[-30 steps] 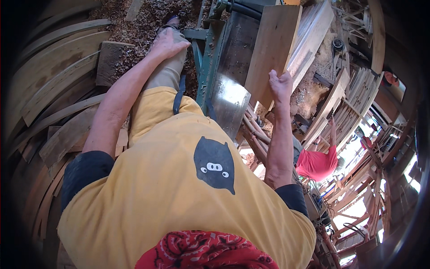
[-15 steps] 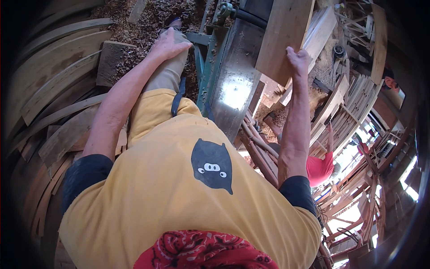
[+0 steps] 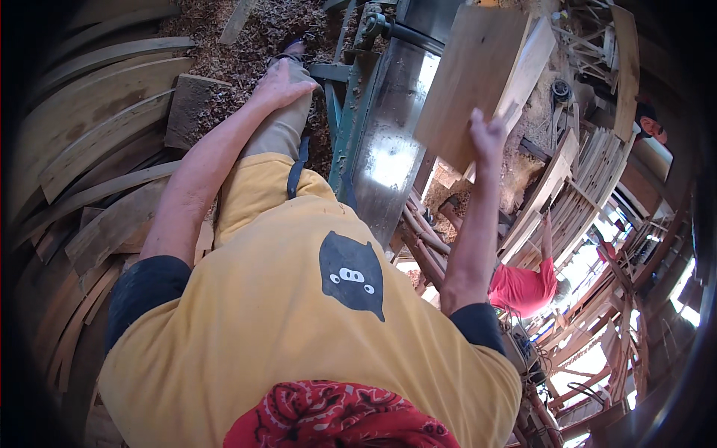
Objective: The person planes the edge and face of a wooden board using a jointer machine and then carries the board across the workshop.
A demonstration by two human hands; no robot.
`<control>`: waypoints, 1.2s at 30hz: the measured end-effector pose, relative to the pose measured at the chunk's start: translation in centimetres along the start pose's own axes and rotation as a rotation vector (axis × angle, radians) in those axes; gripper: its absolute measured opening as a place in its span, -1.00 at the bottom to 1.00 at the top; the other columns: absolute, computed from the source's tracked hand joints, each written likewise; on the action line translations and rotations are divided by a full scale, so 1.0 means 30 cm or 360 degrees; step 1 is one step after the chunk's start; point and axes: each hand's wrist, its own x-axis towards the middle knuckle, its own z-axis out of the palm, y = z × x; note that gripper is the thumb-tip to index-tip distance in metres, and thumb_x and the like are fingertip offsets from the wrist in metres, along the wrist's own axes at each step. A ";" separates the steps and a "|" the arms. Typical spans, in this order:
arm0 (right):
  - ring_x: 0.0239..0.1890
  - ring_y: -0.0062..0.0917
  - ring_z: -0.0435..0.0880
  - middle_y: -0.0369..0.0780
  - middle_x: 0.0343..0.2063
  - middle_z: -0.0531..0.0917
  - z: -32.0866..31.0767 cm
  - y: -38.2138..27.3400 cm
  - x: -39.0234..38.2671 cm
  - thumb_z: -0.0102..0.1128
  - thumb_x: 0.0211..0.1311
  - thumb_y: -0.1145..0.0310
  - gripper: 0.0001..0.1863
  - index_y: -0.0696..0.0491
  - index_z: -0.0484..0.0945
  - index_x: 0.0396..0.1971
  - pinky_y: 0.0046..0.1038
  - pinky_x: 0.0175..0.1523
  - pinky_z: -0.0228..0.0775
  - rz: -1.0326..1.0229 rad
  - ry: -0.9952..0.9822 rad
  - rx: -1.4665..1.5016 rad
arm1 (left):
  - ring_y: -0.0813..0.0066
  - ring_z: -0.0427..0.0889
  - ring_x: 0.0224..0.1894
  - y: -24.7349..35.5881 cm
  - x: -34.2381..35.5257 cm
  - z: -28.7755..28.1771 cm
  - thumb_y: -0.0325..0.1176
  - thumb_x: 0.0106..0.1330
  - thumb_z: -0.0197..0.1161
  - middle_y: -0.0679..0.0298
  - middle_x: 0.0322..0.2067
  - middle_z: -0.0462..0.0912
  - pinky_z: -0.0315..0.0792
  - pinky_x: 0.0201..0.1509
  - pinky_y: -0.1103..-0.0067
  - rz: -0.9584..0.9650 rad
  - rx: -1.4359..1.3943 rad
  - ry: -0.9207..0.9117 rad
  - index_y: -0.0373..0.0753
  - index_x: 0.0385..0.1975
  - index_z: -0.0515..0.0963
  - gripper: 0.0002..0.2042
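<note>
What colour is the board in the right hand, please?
Light tan bare wood board, seen in the head view.

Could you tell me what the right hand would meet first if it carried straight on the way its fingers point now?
The right hand already grips the lower edge of the wooden board, fingers pointing up along it. Going straight on, it would slide along that board; beyond it probably the sawdust-covered machine, though depth is unclear.

A flat, pale wooden board (image 3: pixel 472 82) is tilted above the shiny metal machine table (image 3: pixel 392 149).
</note>
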 end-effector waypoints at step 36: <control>-0.41 -0.27 0.74 -0.04 -0.51 0.71 0.055 -0.031 0.148 0.23 0.15 0.20 -0.66 0.23 0.66 -0.35 -0.29 -0.23 0.53 -0.0071 -0.0129 -0.0353 | -0.03 0.38 0.34 0.061 0.001 0.001 0.23 0.04 0.36 -0.15 0.28 0.38 0.29 0.39 0.26 -0.0026 0.0057 0.0072 -0.35 0.29 0.27 -0.07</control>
